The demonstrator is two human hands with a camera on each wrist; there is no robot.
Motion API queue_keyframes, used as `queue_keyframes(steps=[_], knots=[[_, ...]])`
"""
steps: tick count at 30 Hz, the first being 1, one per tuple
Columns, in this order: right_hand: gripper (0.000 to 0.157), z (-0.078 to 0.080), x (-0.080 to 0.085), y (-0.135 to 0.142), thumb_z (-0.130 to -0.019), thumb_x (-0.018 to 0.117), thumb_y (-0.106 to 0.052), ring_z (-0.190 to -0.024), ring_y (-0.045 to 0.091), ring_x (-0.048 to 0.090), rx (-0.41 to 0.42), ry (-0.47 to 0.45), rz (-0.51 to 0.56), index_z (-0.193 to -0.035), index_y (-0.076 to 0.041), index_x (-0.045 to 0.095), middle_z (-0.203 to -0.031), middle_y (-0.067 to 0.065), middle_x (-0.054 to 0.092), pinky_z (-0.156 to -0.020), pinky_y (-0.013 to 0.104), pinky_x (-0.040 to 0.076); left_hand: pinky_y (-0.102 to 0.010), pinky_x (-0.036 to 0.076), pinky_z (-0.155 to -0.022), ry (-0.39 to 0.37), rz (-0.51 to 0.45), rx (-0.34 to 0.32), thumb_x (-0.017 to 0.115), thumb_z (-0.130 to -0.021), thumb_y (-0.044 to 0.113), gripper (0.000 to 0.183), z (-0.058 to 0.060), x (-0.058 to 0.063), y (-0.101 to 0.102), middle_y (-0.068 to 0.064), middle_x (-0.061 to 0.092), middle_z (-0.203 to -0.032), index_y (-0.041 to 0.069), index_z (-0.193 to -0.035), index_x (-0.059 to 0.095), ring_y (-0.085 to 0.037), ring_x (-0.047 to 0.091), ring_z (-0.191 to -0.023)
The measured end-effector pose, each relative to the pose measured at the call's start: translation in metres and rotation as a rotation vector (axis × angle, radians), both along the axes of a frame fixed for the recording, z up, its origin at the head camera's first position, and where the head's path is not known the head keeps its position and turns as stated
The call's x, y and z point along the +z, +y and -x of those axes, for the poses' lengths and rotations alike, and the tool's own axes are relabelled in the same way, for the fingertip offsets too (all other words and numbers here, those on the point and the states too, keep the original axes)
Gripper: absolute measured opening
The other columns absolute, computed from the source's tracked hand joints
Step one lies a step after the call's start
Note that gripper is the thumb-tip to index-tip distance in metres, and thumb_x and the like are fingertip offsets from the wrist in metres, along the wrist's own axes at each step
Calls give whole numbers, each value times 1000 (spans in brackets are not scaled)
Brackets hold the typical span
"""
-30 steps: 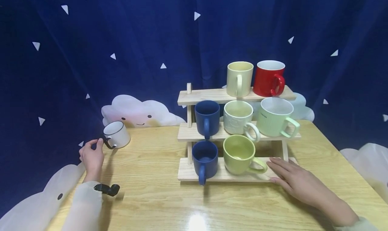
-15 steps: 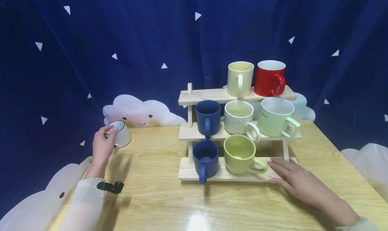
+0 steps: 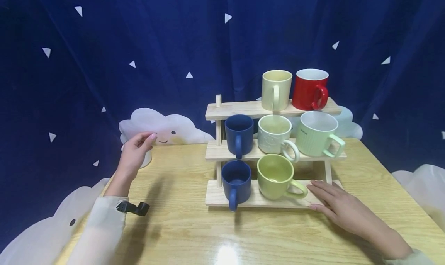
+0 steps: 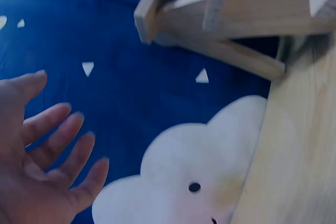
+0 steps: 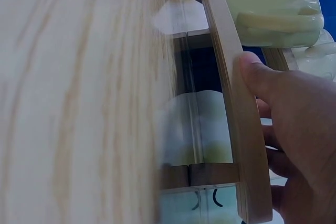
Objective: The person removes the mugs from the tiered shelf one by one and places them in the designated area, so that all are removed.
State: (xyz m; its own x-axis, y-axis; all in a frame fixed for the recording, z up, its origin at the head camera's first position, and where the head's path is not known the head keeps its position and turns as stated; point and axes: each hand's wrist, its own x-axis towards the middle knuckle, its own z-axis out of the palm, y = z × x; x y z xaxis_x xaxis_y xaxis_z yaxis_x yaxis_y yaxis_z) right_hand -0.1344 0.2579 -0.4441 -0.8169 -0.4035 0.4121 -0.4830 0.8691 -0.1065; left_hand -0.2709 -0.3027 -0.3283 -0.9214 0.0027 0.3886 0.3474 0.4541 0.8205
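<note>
My left hand [image 3: 136, 151] is raised in front of a white mug [image 3: 147, 159] at the table's left, hiding most of it. Its fingers are loosely bent with nothing between them, as the left wrist view also shows. My right hand [image 3: 342, 209] rests on the right end of a three-tier wooden rack [image 3: 213, 197]. In the right wrist view its thumb [image 5: 252, 66] touches the edge of the bottom board, with the other fingers partly hidden past it. Beside these fingers, a yellow-green mug [image 3: 274, 184] stands on the bottom tier, its handle toward them.
Left of it on that tier is a dark blue mug [image 3: 236, 184]. Another blue mug [image 3: 239, 135], an embossed white mug [image 3: 272, 139] and a pale green mug [image 3: 314, 139] fill the middle tier. Above stand a cream mug [image 3: 274, 93] and a red mug [image 3: 309, 91].
My left hand has moved right and up from beside the white mug's handle, across the mug, and now covers most of it. The right hand and the rack have stayed put.
</note>
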Motion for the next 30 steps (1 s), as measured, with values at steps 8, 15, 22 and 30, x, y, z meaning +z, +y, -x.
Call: queue_keyframes(steps=[8, 15, 22, 30], knots=[[53, 0, 0, 0, -92, 67, -40, -124, 38, 51, -10, -15, 4, -136, -12, 58, -137, 10, 55, -112, 48, 29, -23, 50, -87, -19, 19, -221, 59, -100, 28, 41, -1, 26, 35, -20, 63, -118, -4, -124, 60, -13, 60, -100], [53, 0, 0, 0, -92, 67, -40, -124, 36, 51, -5, -11, 1, -136, -11, 58, -137, 9, 55, -114, 45, 27, -41, 44, -99, -36, 122, -273, 59, -99, 36, 41, 2, 47, 65, -10, 62, -125, 6, -128, 61, -22, 56, -117], [53, -1, -2, -1, -91, 69, -39, -123, 35, 53, 6, 15, 8, -135, -11, 59, -136, 9, 56, -115, 44, 26, -44, 45, -98, 8, 206, -335, 61, -97, 38, 40, 5, 67, 96, -6, 65, -121, 10, -126, 62, -22, 60, -111], [53, -1, -1, -1, -91, 68, -39, -123, 35, 52, 4, 3, 11, -135, -11, 58, -136, 9, 56, -114, 45, 27, -41, 49, -92, 68, 311, -381, 63, -95, 41, 40, 7, 88, 139, -2, 68, -114, 14, -125, 63, -17, 62, -105]])
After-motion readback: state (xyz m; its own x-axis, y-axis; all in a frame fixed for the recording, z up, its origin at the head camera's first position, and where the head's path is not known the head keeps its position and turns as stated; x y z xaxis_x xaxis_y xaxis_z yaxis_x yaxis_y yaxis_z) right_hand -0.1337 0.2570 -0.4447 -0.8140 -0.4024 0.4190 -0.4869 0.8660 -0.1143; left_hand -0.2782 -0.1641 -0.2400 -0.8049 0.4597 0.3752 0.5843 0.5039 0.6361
